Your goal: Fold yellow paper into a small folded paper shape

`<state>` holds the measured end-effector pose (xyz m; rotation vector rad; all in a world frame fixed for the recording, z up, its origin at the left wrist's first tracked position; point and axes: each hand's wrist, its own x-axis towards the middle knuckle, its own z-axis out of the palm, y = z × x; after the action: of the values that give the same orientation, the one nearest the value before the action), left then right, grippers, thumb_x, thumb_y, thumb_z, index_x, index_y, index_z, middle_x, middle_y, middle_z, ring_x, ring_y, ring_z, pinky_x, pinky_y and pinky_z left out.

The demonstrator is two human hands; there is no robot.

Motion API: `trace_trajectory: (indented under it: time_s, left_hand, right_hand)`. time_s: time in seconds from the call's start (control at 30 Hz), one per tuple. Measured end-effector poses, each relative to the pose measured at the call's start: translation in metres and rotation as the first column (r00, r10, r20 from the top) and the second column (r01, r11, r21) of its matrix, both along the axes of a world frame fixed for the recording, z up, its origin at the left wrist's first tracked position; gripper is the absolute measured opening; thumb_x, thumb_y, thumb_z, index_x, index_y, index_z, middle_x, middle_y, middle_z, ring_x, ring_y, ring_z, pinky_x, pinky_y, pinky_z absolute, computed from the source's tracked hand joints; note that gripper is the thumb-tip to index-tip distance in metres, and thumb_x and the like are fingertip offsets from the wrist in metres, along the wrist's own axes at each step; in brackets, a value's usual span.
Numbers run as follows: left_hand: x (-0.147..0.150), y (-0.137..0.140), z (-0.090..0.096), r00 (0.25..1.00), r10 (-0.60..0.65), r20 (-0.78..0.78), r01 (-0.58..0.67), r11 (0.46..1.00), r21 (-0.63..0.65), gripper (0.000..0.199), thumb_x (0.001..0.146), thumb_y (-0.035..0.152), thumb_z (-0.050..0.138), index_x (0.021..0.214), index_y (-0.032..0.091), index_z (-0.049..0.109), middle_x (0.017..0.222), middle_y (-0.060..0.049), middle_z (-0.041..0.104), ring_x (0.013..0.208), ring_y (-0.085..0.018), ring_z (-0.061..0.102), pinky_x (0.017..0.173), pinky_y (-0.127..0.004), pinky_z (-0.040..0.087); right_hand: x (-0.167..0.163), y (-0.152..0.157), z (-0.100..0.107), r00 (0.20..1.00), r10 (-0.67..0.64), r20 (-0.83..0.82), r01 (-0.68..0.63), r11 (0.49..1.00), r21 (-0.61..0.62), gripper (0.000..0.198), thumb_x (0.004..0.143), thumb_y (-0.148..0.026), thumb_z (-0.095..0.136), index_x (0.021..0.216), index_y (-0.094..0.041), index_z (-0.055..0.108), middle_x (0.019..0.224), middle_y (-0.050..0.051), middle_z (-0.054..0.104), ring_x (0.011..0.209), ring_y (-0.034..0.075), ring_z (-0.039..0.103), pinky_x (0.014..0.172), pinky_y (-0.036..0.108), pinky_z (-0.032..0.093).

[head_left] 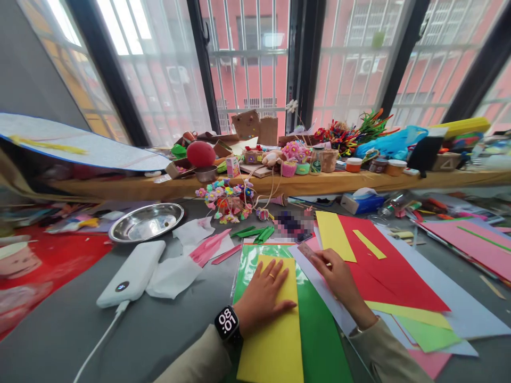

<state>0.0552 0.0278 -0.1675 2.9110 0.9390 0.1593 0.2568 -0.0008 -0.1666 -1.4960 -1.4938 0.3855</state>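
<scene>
My left hand lies flat with its fingers spread on a yellow sheet, pressing it down. The yellow sheet rests on a green sheet, whose far part shines like clear plastic. To the right, my right hand pinches a small flat see-through strip, ruler-like, between thumb and fingers. It is held over the far right edge of the green sheet, above a pale sheet. Beside that hand lies a red sheet with a yellow piece and a narrow yellow strip on top.
A white power bank with a cable lies on the left, near a metal dish. White tissues, pink paper and green strips lie beyond my left hand. Craft flowers and a crowded ledge stand behind.
</scene>
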Motion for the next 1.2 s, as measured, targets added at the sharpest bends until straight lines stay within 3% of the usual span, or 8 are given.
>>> trace_trajectory:
  time_s: [0.17,0.33,0.43,0.57,0.8,0.97,1.2]
  left_hand:
    - [0.003,-0.004,0.001,0.995,0.078,0.055,-0.081,0.996,0.041,0.070,0.075,0.060,0.021,0.124,0.010,0.030,0.126,-0.016,0.036,0.119,-0.027,0.026,0.097,-0.050,0.011]
    - [0.006,0.005,-0.008,0.987,0.122,0.102,-0.126,0.992,0.027,0.062,0.079,0.053,0.021,0.125,0.012,0.029,0.131,-0.013,0.028,0.121,-0.025,0.020,0.098,-0.045,0.016]
    - [0.005,0.010,-0.014,0.970,0.210,0.126,-0.215,0.976,0.029,0.061,0.080,0.052,0.022,0.124,0.011,0.030,0.131,-0.014,0.028,0.122,-0.025,0.019,0.098,-0.046,0.014]
    - [0.005,0.012,-0.016,0.962,0.235,0.137,-0.241,0.970,0.033,0.062,0.079,0.053,0.024,0.124,0.012,0.031,0.131,-0.014,0.028,0.122,-0.026,0.017,0.098,-0.047,0.011]
    - [0.002,0.009,-0.015,0.956,0.238,0.171,-0.247,0.969,0.032,0.063,0.079,0.053,0.023,0.126,0.012,0.027,0.130,-0.013,0.030,0.122,-0.027,0.018,0.098,-0.047,0.012]
    - [0.002,0.010,-0.015,0.953,0.242,0.184,-0.250,0.968,0.024,0.063,0.078,0.054,0.026,0.125,0.013,0.029,0.130,-0.012,0.030,0.122,-0.027,0.018,0.098,-0.048,0.012]
    - [0.003,0.010,-0.015,0.951,0.245,0.187,-0.250,0.968,0.004,0.063,0.077,0.054,0.026,0.124,0.013,0.030,0.131,-0.012,0.030,0.122,-0.027,0.018,0.098,-0.047,0.013]
  right_hand:
    - [-0.004,0.009,0.002,0.951,-0.006,0.308,-0.021,0.996,0.084,0.018,0.080,-0.025,0.041,0.079,-0.019,0.058,0.075,0.005,0.057,0.072,0.018,0.053,0.065,0.029,0.041]
    - [-0.010,0.017,-0.001,0.810,-0.009,0.587,-0.049,0.995,0.083,0.022,0.078,-0.012,0.037,0.089,-0.018,0.056,0.075,0.006,0.057,0.075,0.019,0.052,0.065,0.028,0.040]
    - [-0.014,0.022,-0.004,0.761,0.001,0.649,-0.055,0.997,0.062,0.019,0.076,-0.010,0.039,0.082,-0.018,0.056,0.076,0.005,0.058,0.075,0.018,0.052,0.063,0.026,0.039]
    - [-0.021,0.032,-0.003,0.696,-0.009,0.718,-0.040,0.998,0.052,0.014,0.078,-0.015,0.042,0.076,-0.019,0.055,0.075,0.004,0.058,0.071,0.016,0.054,0.058,0.024,0.036]
    - [-0.032,0.048,-0.013,0.614,-0.005,0.789,-0.103,0.991,0.087,0.018,0.080,-0.013,0.040,0.084,-0.020,0.056,0.072,0.003,0.059,0.069,0.015,0.054,0.054,0.022,0.033]
    - [-0.030,0.048,-0.022,0.614,-0.010,0.789,-0.114,0.988,0.102,0.019,0.081,-0.013,0.039,0.078,-0.018,0.057,0.070,0.005,0.058,0.069,0.016,0.053,0.055,0.023,0.033]
    - [-0.024,0.048,-0.028,0.728,-0.013,0.685,-0.118,0.983,0.144,0.022,0.084,-0.019,0.035,0.085,-0.017,0.056,0.075,0.006,0.059,0.075,0.017,0.054,0.064,0.024,0.036]
